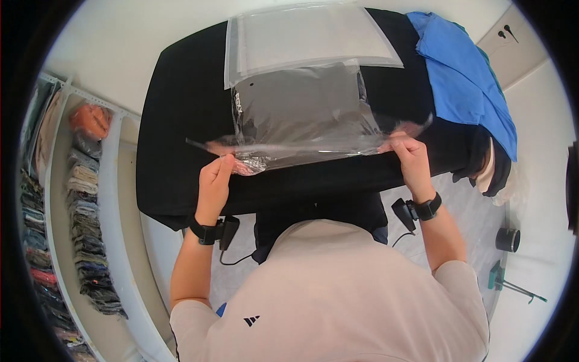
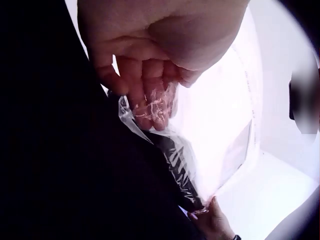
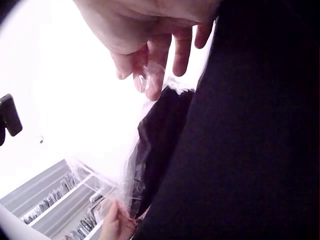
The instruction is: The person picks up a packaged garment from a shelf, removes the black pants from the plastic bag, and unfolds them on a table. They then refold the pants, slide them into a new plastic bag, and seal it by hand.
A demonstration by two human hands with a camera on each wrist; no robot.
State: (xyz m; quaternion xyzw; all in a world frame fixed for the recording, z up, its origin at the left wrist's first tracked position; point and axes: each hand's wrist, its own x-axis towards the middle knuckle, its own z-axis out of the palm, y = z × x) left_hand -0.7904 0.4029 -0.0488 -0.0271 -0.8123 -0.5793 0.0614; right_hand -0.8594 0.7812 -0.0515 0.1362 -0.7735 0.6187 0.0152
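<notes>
A clear plastic bag (image 1: pixel 301 148) with a dark folded garment (image 1: pixel 301 99) inside lies flat on the black-covered table (image 1: pixel 181 108). White lettering reading ROXY shows at the garment's left side. My left hand (image 1: pixel 215 181) pinches the near left corner of the bag's loose edge; in the left wrist view, crinkled film lies over the fingers (image 2: pixel 150 102). At the near right corner my right hand (image 1: pixel 411 157) pinches the same edge between thumb and fingers. Between the two hands the film is stretched across, close over the table's near side.
Flat translucent bags (image 1: pixel 313 36) lie at the table's far side, overlapping the garment's bag. Blue cloth (image 1: pixel 452 78) drapes over the right end. Shelves (image 1: pixel 114 181) of bagged folded clothes stand at left, with an orange bundle (image 1: pixel 90 120) on top.
</notes>
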